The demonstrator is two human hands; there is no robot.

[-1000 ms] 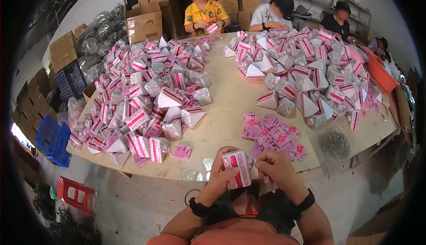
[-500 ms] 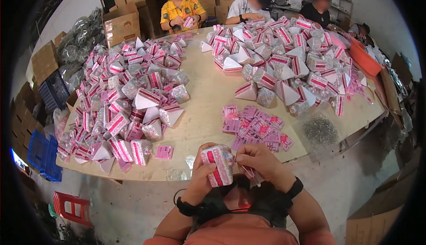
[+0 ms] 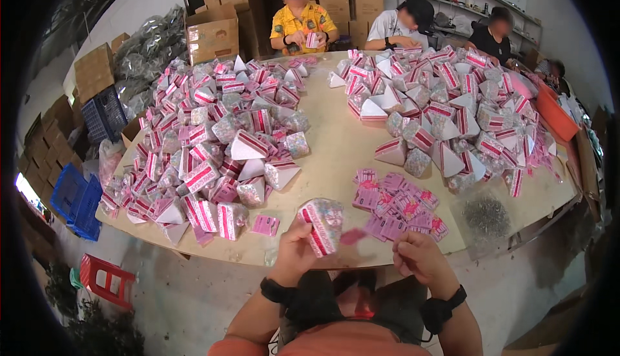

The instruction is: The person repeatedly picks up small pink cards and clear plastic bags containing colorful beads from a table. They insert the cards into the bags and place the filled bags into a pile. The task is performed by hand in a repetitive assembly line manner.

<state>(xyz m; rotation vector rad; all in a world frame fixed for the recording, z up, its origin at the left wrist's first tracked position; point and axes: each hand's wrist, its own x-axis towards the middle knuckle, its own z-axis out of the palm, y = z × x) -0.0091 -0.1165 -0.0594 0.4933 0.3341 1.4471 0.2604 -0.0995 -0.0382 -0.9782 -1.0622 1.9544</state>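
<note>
My left hand [image 3: 294,247] grips a cake-slice-shaped piece [image 3: 321,227] with pink and white layers and a speckled top, held up over the table's near edge. A blurred pink card tag [image 3: 352,235] sticks out from its right side. My right hand [image 3: 416,256] is a little way to the right, its fingers pinched together; whatever they hold is too small to name. Just beyond that hand lies a heap of pink printed cards [image 3: 400,207]. A clear bag of thin dark metal pins or wires [image 3: 485,218] rests to the right of the cards.
Large piles of similar cake-slice pieces cover the table's left [image 3: 213,143] and right [image 3: 445,114]. One single card [image 3: 265,225] lies near the front edge. Several co-workers sit across the table. An orange basin [image 3: 557,116] is at far right; a red stool [image 3: 106,278] stands on the floor.
My right hand has moved away to the right from the cake-slice piece. A pink tag now swings out beside the piece. The whole view has shifted, with the scene lower and further right.
</note>
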